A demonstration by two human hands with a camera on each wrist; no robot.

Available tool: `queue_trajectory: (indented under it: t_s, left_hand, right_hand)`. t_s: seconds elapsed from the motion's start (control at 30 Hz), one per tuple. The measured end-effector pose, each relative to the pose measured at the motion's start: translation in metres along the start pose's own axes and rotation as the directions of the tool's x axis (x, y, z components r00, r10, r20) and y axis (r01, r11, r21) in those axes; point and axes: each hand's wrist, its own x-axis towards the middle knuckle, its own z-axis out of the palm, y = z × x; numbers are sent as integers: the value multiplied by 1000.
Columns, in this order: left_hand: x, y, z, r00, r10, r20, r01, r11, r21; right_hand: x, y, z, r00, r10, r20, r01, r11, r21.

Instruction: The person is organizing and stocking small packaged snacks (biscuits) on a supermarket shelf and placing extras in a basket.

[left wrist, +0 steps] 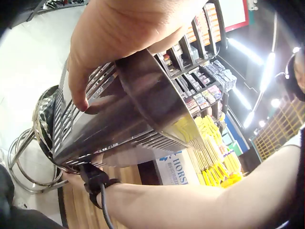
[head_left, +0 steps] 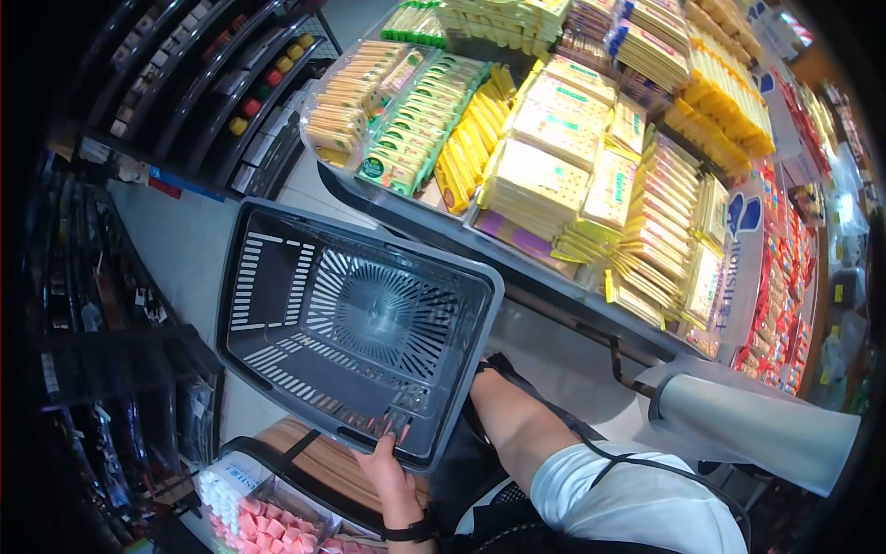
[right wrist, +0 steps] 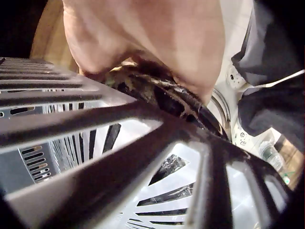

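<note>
A dark grey plastic shopping basket [head_left: 434,254], with nothing inside, is tilted so its slotted interior faces the head camera. My left hand [head_left: 383,466] grips its lower rim, thumb over the inner side in the head view. In the left wrist view that hand [left wrist: 124,28] wraps over the basket rim [left wrist: 147,90]. My right forearm [head_left: 517,420] reaches behind the basket, which hides the hand in the head view. In the right wrist view, the right hand [right wrist: 147,38] is close against the slotted basket bottom [right wrist: 95,138]; its fingers are hidden, so I cannot tell their hold.
A display counter holds packs of yellow-wrapped snacks [head_left: 544,175] and green packs [head_left: 415,125]. Dark shelves [head_left: 185,83] stand at upper left. A plastic bag roll [head_left: 757,420] juts out at lower right. Pink and white sweets [head_left: 268,531] fill bins at lower left.
</note>
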Motion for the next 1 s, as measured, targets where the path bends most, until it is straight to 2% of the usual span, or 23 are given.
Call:
queue_trajectory:
  t_s: [0.07,0.13,0.2,0.27,0.33,0.4,0.53,0.6,0.7,0.77,0.8,0.83,1.0]
  left_hand:
    - [-4,-4,-10,992,-72,107,74,997,-24]
    - [-3,-7,-19,993,-47,112,49,999,-19]
    - [0,-12,-17,985,-87,147,87,996,5]
    - [0,-5,-18,983,-44,177,37,999,38]
    - [-3,-15,-14,975,32,218,-36,999,16]
    - [-5,-19,-17,968,26,251,-31,999,16]
    - [-25,-27,-32,971,60,230,-58,998,-16]
    - [-30,-26,-36,970,38,240,-51,998,48]
    - [-54,-33,-45,979,-8,205,5,1000,15]
    - [-70,-49,-50,976,-73,203,70,997,24]
    - [-75,-59,-48,978,-69,196,68,998,15]
    - [-84,-68,-51,973,-69,218,66,998,21]
    - [-115,-76,-32,978,-50,202,36,997,74]
  right_hand:
    - [-5,-6,8,1000,-15,25,15,1000,-9]
    - [-2,-19,25,998,-49,48,49,999,1]
    - [8,-38,36,995,-73,70,73,997,-3]
    - [11,-66,62,994,-102,43,101,994,36]
    - [14,-75,64,994,-106,0,106,994,32]
    - [20,-77,64,993,-116,-31,117,993,21]
    - [32,-83,63,988,-152,-25,151,988,-31]
    - [38,-87,63,986,-168,0,168,984,-62]
    - [50,-92,57,978,-203,56,208,972,-107]
    - [73,-46,70,970,-224,94,236,962,-136]
    - [106,-39,82,966,-235,113,250,957,-150]
    - [101,-25,85,964,-230,130,249,957,-148]
    - [102,-1,110,931,-172,321,123,978,169]
